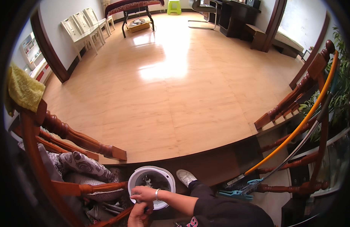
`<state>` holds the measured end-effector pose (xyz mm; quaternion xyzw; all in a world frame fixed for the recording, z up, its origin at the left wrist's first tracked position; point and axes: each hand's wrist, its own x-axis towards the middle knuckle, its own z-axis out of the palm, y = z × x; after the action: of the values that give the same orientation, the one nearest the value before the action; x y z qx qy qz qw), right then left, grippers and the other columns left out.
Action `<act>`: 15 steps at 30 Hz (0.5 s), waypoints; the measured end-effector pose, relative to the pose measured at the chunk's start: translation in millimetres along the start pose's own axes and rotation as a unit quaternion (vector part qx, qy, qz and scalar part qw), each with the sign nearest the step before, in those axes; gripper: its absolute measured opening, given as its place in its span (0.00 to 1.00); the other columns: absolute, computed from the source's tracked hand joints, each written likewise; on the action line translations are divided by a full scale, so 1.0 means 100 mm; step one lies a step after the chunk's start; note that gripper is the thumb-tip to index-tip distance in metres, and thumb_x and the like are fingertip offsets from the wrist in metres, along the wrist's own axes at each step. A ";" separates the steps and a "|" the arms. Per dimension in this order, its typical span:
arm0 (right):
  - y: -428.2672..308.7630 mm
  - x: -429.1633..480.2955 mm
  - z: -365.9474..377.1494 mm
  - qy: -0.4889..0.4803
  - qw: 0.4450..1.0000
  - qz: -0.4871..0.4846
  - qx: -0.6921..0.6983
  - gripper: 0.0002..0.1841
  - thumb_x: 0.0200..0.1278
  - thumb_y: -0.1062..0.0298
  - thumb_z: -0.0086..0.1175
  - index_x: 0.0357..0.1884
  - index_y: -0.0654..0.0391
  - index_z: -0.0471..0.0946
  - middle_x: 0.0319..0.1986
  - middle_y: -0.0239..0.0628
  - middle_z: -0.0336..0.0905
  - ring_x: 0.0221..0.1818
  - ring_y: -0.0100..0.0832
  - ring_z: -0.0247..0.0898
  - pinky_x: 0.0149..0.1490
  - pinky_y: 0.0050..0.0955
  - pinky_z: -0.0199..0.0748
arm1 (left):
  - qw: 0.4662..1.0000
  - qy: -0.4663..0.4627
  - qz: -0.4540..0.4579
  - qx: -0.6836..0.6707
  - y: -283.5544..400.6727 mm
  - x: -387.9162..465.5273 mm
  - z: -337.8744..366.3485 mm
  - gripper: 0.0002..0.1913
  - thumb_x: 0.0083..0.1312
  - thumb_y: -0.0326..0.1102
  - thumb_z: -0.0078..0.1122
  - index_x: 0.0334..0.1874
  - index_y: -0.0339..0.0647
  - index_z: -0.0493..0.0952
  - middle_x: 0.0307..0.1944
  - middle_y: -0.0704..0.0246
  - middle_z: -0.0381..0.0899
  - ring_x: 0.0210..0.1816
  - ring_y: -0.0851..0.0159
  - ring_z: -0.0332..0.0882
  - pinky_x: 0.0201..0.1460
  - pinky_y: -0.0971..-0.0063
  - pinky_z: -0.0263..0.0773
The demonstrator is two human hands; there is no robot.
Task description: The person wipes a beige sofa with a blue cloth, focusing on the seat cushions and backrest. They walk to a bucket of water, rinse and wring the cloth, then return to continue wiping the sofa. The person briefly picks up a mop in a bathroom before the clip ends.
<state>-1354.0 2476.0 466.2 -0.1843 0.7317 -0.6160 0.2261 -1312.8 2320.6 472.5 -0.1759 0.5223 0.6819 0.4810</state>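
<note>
A white plastic bucket (171, 181) stands before me, with murky dark water (160, 181) and pale foam in it. My right hand (143, 194), with a silver bangle on the wrist, is closed over the bucket's near left rim. Just below it, my left hand (139, 213) is closed too, and the two hands meet. Both grip what looks like a dark wet cloth (148, 210); only small bits of it show between the fingers, and the rest is hidden.
Wooden railings with turned posts (78, 136) flank the step. A yellow towel (25, 88) drapes the left newel. Patterned cushions (84, 166) lie at left. A mop with an orange handle (294, 130) and a light-blue head (240, 193) leans at right. White chairs (78, 31) line the far wall.
</note>
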 end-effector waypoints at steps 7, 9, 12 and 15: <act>0.00 -0.01 0.12 0.115 0.971 0.119 -0.175 0.19 0.71 0.50 0.43 0.36 0.56 0.77 0.32 0.48 0.81 0.38 0.54 0.78 0.44 0.50 0.74 | 0.865 0.150 0.141 0.457 -0.10 0.35 -0.08 0.13 0.65 0.37 0.57 0.46 0.37 0.76 0.33 0.60 0.80 0.36 0.58 0.79 0.35 0.61 0.71; -0.05 -0.02 0.12 0.140 0.965 0.125 -0.185 0.19 0.70 0.52 0.43 0.33 0.57 0.77 0.29 0.48 0.82 0.36 0.53 0.79 0.42 0.50 0.75 | 0.791 0.198 0.169 0.553 -0.16 0.36 -0.11 0.13 0.66 0.38 0.56 0.46 0.37 0.77 0.37 0.55 0.83 0.40 0.53 0.81 0.39 0.57 0.72; -0.14 -0.03 0.08 0.156 0.957 0.131 -0.208 0.20 0.70 0.53 0.44 0.29 0.58 0.78 0.27 0.48 0.82 0.34 0.52 0.80 0.41 0.48 0.77 | 0.783 0.227 0.183 0.550 -0.25 0.42 -0.15 0.13 0.66 0.39 0.56 0.46 0.39 0.77 0.42 0.52 0.83 0.43 0.50 0.82 0.41 0.56 0.72; -0.21 -0.05 -0.01 0.123 0.956 0.128 -0.232 0.18 0.69 0.54 0.45 0.30 0.56 0.79 0.26 0.45 0.82 0.33 0.51 0.80 0.40 0.48 0.77 | 0.770 0.231 0.220 0.552 -0.25 0.46 -0.14 0.12 0.66 0.39 0.56 0.46 0.39 0.77 0.37 0.56 0.83 0.41 0.51 0.82 0.40 0.59 0.73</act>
<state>-1350.8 2475.9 487.4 -0.0591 0.8942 -0.4130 0.1626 -1317.3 2330.1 419.0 0.0877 0.9286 0.3018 0.1971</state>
